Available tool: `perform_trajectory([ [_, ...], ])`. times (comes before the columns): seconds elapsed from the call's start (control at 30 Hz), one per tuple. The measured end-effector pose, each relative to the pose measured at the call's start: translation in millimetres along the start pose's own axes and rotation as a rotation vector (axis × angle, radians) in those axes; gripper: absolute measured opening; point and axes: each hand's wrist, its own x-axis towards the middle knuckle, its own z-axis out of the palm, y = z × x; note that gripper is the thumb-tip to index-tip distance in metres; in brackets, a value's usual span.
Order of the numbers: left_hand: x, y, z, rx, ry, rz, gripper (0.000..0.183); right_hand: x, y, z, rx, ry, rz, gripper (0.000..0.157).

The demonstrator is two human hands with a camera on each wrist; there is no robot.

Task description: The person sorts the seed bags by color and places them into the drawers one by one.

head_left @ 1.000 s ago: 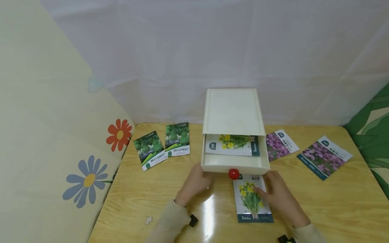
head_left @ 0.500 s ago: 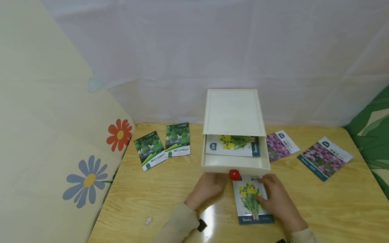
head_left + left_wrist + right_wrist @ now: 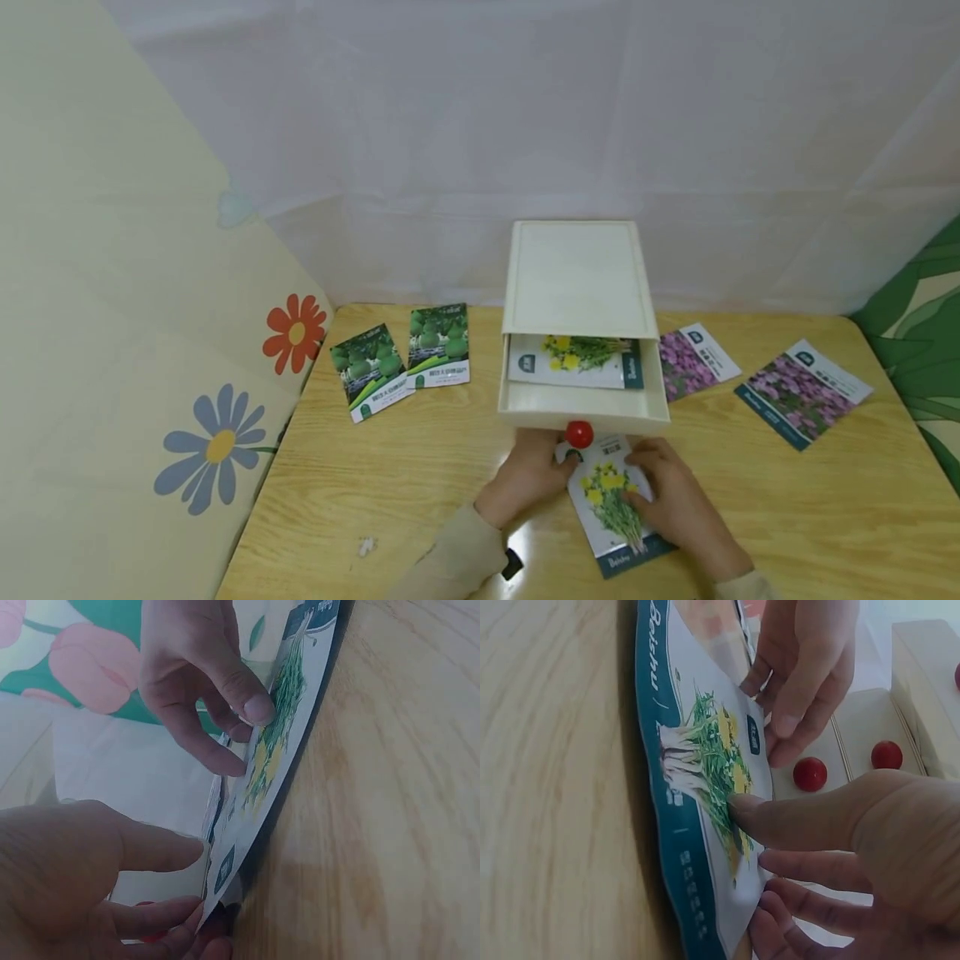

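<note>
A seed packet (image 3: pixel 617 504) with yellow flowers lies askew before the drawer box, its near end over the table. My left hand (image 3: pixel 528 475) pinches its upper left corner, thumb on the printed face, fingers at the edge. My right hand (image 3: pixel 678 504) holds the right edge; in the right wrist view its thumb (image 3: pixel 780 817) presses the face and the fingers go behind. Just beyond both hands stands a cream drawer box (image 3: pixel 581 279), its drawer pulled out by a red knob (image 3: pixel 579 433). A second yellow-flower packet (image 3: pixel 573 362) lies inside the drawer, partly under the top.
Two green gourd seed packets (image 3: pixel 438 342) lie on the table's left. On the right are two purple-flower packets (image 3: pixel 802 396), one partly hidden behind the box. A small white scrap (image 3: pixel 366 546) lies at the front left. A white cloth (image 3: pixel 420 150) hangs behind the wooden table (image 3: pixel 322 500).
My left hand has moved right from under the drawer's left corner to the packet's corner. The packet has turned slightly, its lower end swinging right. The right hand keeps its place at the edge.
</note>
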Motion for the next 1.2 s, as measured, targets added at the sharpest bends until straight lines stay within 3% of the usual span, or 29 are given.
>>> perform_trajectory([
  [0.27, 0.3, 3.0, -0.1, 0.077, 0.011, 0.032, 0.048, -2, -8, 8.2, -0.009, -0.019, -0.03, 0.038],
  [0.5, -3.4, 1.7, -2.6, 0.056, -0.034, 0.032, 0.049, -5, -12, 10.8, -0.028, -0.023, -0.091, 0.039],
  [0.8, -7.4, -7.4, -0.4, -0.253, -0.206, -0.091, 0.038, -6, -16, 7.9, -0.019, -0.117, -0.034, 0.042],
  [1.07, -14.9, -12.3, -3.3, -0.46, -0.234, -0.168, 0.037, -8, -6, 5.0, 0.143, -0.136, 0.004, 0.049],
  [1.2, -21.3, -14.6, -8.6, -0.489, -0.215, -0.228, 0.034, -10, 2, 2.7, 0.26, -0.128, 0.026, 0.047],
])
